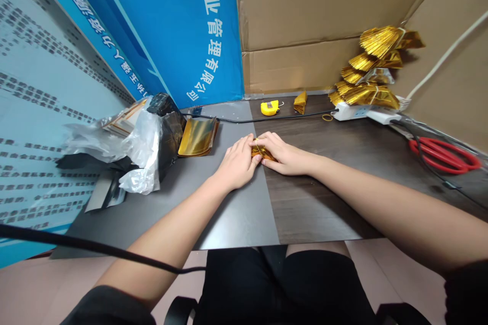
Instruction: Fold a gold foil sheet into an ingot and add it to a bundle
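My left hand (238, 162) and my right hand (281, 154) meet at the middle of the desk, both closed around a small piece of folded gold foil paper (261, 151). Fingers of each hand cover most of it, so only a strip shows between them. To the left of my left hand lies a stack of gold foil sheets (197, 137). Beyond my hands, near the back edge, are a yellow tape measure (270, 107) and a folded gold foil piece (300, 102).
Bundles of pleated gold foil (375, 68) are piled at the back right on a white power strip (351, 111). Red-handled scissors (444, 155) lie at the right among cables. Crumpled plastic bags (143, 137) stand at the left. A black cable (236, 121) crosses the desk behind my hands.
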A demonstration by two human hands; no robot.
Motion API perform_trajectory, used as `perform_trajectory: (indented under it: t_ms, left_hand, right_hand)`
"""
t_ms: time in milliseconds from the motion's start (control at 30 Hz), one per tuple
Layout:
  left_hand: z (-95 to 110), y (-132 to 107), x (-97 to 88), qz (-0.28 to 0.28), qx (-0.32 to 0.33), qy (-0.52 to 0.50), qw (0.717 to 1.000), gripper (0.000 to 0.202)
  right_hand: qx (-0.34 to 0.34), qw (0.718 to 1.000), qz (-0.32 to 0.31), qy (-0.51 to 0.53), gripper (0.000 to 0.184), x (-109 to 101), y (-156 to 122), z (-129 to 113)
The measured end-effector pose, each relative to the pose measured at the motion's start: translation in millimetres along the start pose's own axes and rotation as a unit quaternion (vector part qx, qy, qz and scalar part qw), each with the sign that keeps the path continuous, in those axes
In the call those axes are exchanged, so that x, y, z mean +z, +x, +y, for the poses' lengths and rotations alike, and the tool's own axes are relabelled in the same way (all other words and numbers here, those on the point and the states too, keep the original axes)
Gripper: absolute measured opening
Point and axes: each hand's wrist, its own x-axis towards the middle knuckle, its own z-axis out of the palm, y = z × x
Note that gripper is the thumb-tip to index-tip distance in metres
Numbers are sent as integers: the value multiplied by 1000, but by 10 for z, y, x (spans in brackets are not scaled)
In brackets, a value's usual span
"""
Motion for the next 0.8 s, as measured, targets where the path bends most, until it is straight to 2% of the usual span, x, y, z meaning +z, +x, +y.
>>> perform_trajectory:
  t_ms: [200,433,500,567,633,700,733,800]
  left_hand:
    - [17,-7,-6,9,-1,0,1000,63]
    - [-2,-5,-12,19,4,-16,1000,61]
    - [-10,-11,-29,47,18,-22,998,63]
    - [-17,-25,-63,116,48,-26,992,68]
    - [-15,-44,-107,222,83,-26,971,71]
    - [-4,-65,-147,320,106,-27,941,62]
    - [5,-74,-161,348,112,-31,930,52]
    - [24,-85,-173,347,121,-43,929,30]
  right_hand:
    - [18,1000,7,-7,52,-1,13,-30]
    - [44,998,39,-9,46,1,21,-32]
    - [58,996,59,19,48,-9,29,-30]
    - [86,988,95,86,52,-25,44,-35]
    - [135,963,130,196,58,-48,66,-58]
    - [197,911,159,325,64,-76,94,-108]
    - [223,879,171,385,67,-91,109,-143]
    - [256,817,191,480,73,-114,138,-225]
